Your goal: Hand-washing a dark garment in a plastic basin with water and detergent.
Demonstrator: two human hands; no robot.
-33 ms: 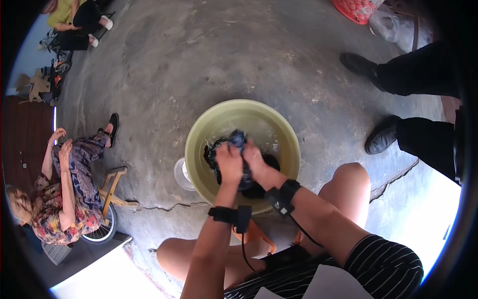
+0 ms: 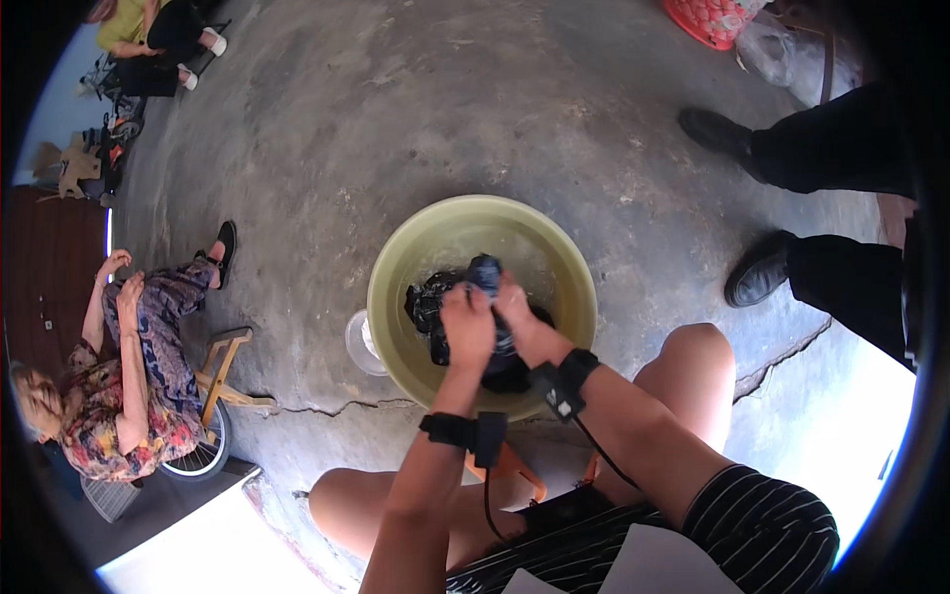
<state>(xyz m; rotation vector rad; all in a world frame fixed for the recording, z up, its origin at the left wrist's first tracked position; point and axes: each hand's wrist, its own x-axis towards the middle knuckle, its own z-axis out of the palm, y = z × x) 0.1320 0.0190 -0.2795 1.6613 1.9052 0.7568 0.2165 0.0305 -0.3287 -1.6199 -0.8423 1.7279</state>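
A dark, wet garment (image 2: pixel 428 300) lies bunched in a round yellow-green basin (image 2: pixel 406 233) with shallow water in it. My left hand (image 2: pixel 467 322) has its fingers wrapped round a gathered part of the cloth. Close beside it, my right hand (image 2: pixel 515 312) grips the same part from the other side, a little blurred. A twisted end of the fabric sticks up between both hands. The kind of garment cannot be made out. Black bands with small boxes and cables sit on both my wrists.
A clear, shallow dish (image 2: pixel 364 343) stands against the basin's left side. Beyond it are a wooden folding stool (image 2: pixel 226 371) and a seated person (image 2: pixel 139 396). A standing person's black shoes (image 2: pixel 760 269) are at the right. Another person sits far left. A red patterned container (image 2: pixel 714 18) stands far right.
Both hands have shifted slightly to the right with the cloth between them. The twisted end now stands a little higher and farther right.
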